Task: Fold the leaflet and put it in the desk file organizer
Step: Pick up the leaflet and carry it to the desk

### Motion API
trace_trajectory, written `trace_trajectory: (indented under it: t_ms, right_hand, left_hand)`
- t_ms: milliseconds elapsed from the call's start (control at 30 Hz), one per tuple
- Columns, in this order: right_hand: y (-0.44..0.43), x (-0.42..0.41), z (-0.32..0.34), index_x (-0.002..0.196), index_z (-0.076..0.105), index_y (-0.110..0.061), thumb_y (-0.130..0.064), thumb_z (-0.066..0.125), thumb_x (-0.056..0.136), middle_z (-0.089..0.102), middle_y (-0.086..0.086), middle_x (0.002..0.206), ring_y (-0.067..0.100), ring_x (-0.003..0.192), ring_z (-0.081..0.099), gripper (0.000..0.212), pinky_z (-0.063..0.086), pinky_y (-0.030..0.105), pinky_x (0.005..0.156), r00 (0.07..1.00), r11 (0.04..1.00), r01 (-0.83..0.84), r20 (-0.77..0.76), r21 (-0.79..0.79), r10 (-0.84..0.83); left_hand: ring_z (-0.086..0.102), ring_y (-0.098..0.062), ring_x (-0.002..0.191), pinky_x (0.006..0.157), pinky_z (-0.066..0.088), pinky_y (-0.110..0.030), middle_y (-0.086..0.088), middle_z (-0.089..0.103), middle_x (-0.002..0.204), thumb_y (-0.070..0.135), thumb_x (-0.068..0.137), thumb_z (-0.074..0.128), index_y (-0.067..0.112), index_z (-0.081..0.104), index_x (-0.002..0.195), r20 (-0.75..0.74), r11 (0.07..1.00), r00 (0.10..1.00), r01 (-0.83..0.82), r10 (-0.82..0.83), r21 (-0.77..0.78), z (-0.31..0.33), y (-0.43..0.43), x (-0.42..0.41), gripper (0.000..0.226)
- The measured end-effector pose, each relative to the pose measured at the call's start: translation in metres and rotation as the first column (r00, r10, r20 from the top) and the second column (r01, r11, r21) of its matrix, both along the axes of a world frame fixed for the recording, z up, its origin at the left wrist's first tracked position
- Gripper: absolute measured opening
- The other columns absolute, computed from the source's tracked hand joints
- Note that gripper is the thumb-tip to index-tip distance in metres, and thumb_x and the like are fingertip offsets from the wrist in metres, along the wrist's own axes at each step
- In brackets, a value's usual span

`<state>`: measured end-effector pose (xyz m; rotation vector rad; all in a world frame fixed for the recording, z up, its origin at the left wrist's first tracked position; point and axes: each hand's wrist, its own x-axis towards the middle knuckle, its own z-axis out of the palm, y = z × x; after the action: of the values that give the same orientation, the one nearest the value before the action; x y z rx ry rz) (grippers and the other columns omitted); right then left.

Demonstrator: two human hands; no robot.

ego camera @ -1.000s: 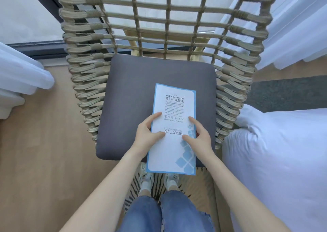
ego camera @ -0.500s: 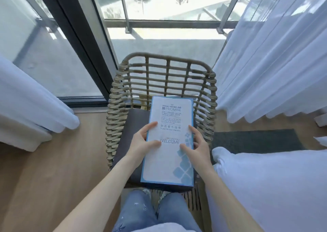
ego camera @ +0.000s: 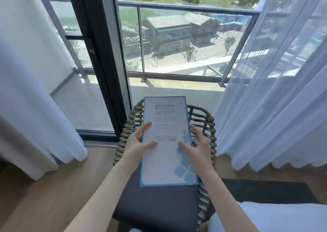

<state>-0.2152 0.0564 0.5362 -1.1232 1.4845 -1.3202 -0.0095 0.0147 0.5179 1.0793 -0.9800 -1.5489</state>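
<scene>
A glass door (ego camera: 99,58) and pale curtains (ego camera: 276,93) frame a wicker chair (ego camera: 203,125) with a dark cushion (ego camera: 155,205), and no organizer is in view. The leaflet (ego camera: 166,148), already folded to a narrow panel, is held up above the chair between the left hand (ego camera: 136,143) and right hand (ego camera: 196,148), each grip closed on a long edge with the thumb on the printed face. With so light a pinch, the panels could spring open or the paper could slip while being carried off.
</scene>
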Motion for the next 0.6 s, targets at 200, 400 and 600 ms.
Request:
trace_trajectory:
  t_ms: [200,400,600]
  right_hand:
    - [-0.007,0.043,-0.003,0.125,0.061,-0.034,0.002,0.075,0.077,0.074,-0.001,0.106,0.012,0.089,0.072,0.061,0.061,0.028,0.070,0.979,0.979,-0.205,0.024,0.009,0.205]
    - [-0.013,0.130,-0.011,0.127,0.060,-0.034,0.001,0.075,0.078,0.075,0.006,0.100,0.015,0.085,0.073,0.062,0.059,0.024,0.069,0.884,0.881,-0.467,0.069,0.077,0.463]
    - [0.006,0.244,-0.010,0.126,0.062,-0.027,0.004,0.074,0.077,0.076,0.010,0.098,0.017,0.081,0.071,0.060,0.060,0.034,0.074,0.683,0.678,-0.730,0.083,0.085,0.726]
  left_hand:
    - [0.074,-0.024,0.094,0.067,0.060,-0.032,-0.005,0.076,0.106,-0.011,0.068,0.076,0.028,0.065,0.121,0.005,0.981,0.981,-0.194,0.194,-0.002,-0.004,0.033,0.050,0.066]
    - [0.071,-0.019,0.099,0.078,0.059,-0.035,0.000,0.074,0.112,-0.020,0.073,0.069,0.022,0.061,0.125,0.049,0.868,0.867,-0.496,0.495,0.007,-0.009,0.087,0.127,0.067]
    - [0.070,-0.015,0.097,0.075,0.057,-0.028,-0.004,0.071,0.115,-0.021,0.071,0.069,0.020,0.060,0.125,0.083,0.645,0.643,-0.764,0.761,-0.002,-0.002,0.173,0.206,0.068]
